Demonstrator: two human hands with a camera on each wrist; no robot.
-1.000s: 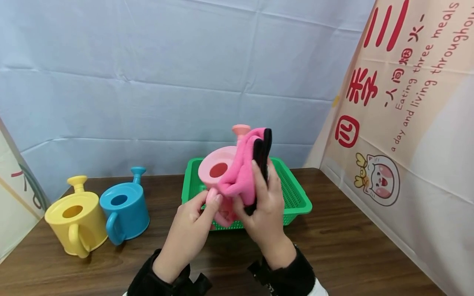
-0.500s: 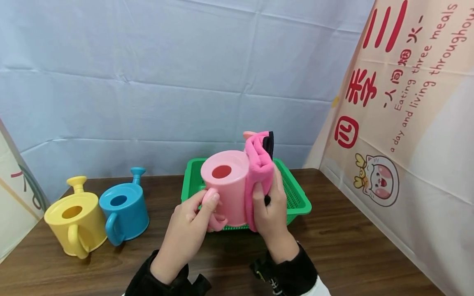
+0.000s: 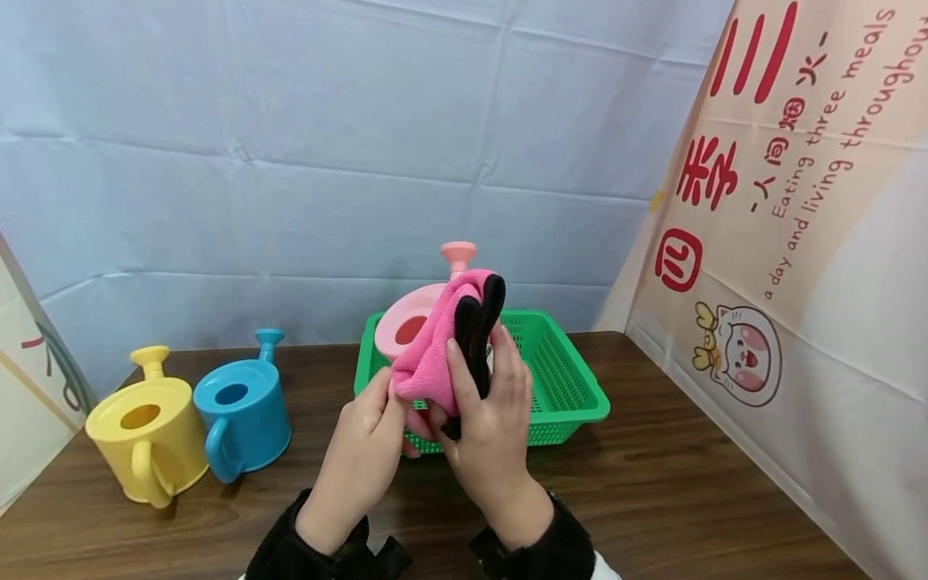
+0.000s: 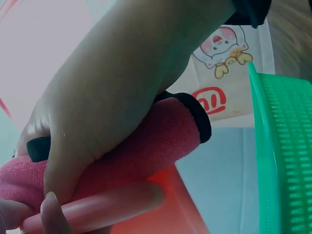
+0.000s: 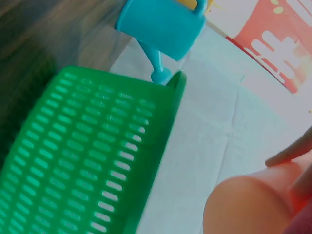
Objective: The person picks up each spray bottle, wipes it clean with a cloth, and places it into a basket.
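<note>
In the head view, my left hand [image 3: 358, 459] grips the handle of a pink watering can [image 3: 397, 312], held up over the front of a green basket [image 3: 554, 419]. My right hand [image 3: 489, 435] holds a folded pink cloth with black edging [image 3: 424, 358] against the can's side, and the cloth hides much of the body. The left wrist view shows the cloth [image 4: 165, 131] bunched under the right hand [image 4: 105, 97], close over the pink handle [image 4: 107, 207]. From the right wrist, the can's round base [image 5: 246, 209] appears at lower right.
A yellow watering can [image 3: 148, 439] and a blue one [image 3: 250, 423] stand on the left of the dark wooden table [image 3: 667, 451]. A pale blue cloth [image 3: 326, 161] hangs behind, and a printed sheet [image 3: 812, 242] slopes along the right side.
The can straightened upright half a second ago and now tilts again. My right hand and the cloth have swung left across the can, covering more of its front. My left hand keeps the handle.
</note>
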